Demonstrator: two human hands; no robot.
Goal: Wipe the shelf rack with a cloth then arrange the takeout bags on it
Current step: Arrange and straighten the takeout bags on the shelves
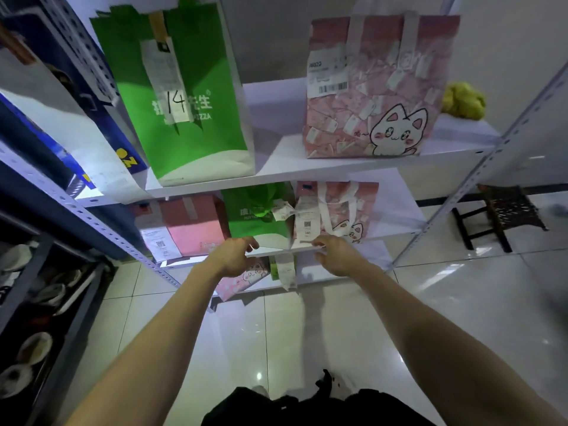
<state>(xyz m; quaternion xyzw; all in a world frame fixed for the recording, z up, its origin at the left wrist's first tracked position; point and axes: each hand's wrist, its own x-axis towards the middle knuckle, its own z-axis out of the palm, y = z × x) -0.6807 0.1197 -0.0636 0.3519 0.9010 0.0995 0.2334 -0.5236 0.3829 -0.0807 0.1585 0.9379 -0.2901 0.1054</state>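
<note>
The small green bag [258, 215] I am working on stands on the middle board of the shelf rack [307, 245], wedged between a plain pink bag [190, 226] on its left and a pink cat-print bag [335, 210] on its right, with its crumpled top and a paper receipt leaning toward the cat-print one. It sits straight ahead of me and just beyond the front lip of that board, upright, its taller dimension vertical and its broad face turned my way. My left hand [235, 255] is at the lip directly under the green bag's lower left corner, fingers curled loosely and closed on nothing that I can make out; my right hand [336, 256] is at the lip under the seam where green bag meets cat-print bag, fingers bent, and I cannot tell whether it pinches the receipt edge or merely rests against the board. Both hands are about equally near, one at each side of the bag, so I judge a two-handed nudge or squaring-up is the natural next move. Above, a tall green bag marked 14 [184, 96] and a large cat-print bag [375, 90] already stand well apart on the upper board, and a yellow cloth [464, 101] lies bunched at its far right end.
</note>
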